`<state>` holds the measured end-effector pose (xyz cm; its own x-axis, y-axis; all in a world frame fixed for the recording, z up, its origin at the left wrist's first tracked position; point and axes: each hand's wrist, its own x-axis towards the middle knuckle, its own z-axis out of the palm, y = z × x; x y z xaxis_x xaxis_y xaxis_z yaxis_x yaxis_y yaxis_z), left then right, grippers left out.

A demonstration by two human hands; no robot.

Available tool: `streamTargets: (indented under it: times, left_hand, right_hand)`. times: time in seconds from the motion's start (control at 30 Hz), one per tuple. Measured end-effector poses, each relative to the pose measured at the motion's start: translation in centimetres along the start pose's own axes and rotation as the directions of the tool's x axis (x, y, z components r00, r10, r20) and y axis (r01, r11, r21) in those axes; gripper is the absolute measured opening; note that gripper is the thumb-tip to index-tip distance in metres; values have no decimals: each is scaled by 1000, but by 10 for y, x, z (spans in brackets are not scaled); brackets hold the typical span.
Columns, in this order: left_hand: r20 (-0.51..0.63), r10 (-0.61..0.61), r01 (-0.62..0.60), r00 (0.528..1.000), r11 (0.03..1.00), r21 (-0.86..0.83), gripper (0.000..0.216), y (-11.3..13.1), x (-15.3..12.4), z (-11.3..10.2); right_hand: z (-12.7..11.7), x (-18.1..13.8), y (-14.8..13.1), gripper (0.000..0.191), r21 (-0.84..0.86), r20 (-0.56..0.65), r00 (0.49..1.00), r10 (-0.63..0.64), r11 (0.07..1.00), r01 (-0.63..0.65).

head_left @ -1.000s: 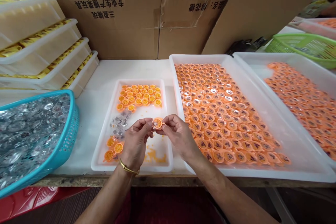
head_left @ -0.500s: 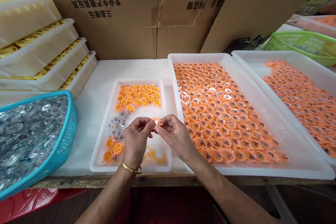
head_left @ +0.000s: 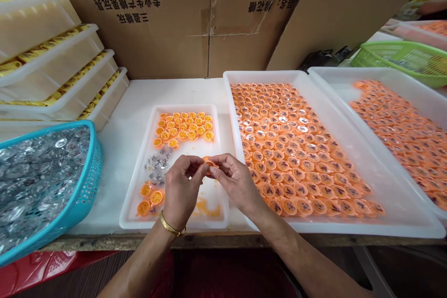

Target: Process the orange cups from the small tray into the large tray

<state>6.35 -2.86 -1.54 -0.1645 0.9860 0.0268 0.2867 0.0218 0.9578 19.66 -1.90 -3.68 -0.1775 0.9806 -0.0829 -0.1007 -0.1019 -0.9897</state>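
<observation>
Between the fingertips of both hands is a small orange plastic cup (head_left: pixel 210 164), partly hidden by the fingers. My left hand (head_left: pixel 184 184), with a gold bangle at the wrist, pinches its left side. My right hand (head_left: pixel 234 181) pinches the right side. Both are held above a small white tray (head_left: pixel 134 195). Orange cups with yellow pieces inside (head_left: pixel 183 126) stand in rows at its far end, and several more (head_left: pixel 150 199) sit at the near left. Clear plastic lids (head_left: pixel 159 163) lie in a heap between these groups. Loose yellow pieces (head_left: pixel 206 207) are scattered at the near right.
A blue basket of clear lids (head_left: pixel 94 167) stands at the left, below stacked white trays of yellow items (head_left: pixel 52 81). On the right, a large white tray (head_left: pixel 401 228) holds rows of covered orange cups, beside another such tray (head_left: pixel 335 77). Cardboard boxes (head_left: pixel 167 51) stand behind.
The orange cup has tilted in my fingers, so its shiny top no longer faces me and its side shows. Both hands have stayed in nearly the same place.
</observation>
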Motion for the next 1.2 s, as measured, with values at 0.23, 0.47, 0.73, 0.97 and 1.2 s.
streamTargets:
  times: [0.23, 0.47, 0.73, 0.97, 1.2]
  left_hand:
    - [116, -11, 12, 993, 1000, -8, 13, 6, 7, -10]
    - [81, 58, -61, 995, 997, 43, 18, -1, 6, -5]
    - [184, 41, -76, 982, 979, 187, 28, 3, 2, -13]
    - [218, -110, 76, 970, 984, 159, 36, 0, -9, -22]
    - [295, -231, 225, 927, 973, 53, 51, -18, -5, -32]
  right_hand:
    - [1, -1, -7, 24, 116, -1, 1000, 16, 993, -16]
    - [0, -2, -9, 21, 197, -17, 999, 32, 980, -28]
    - [1, -3, -11, 31, 212, 11, 999, 50, 976, -51]
    - [-7, -12, -19, 36, 101, 140, 988, 69, 991, -84]
    - [-127, -20, -59, 27, -431, -182, 980, 74, 890, -148]
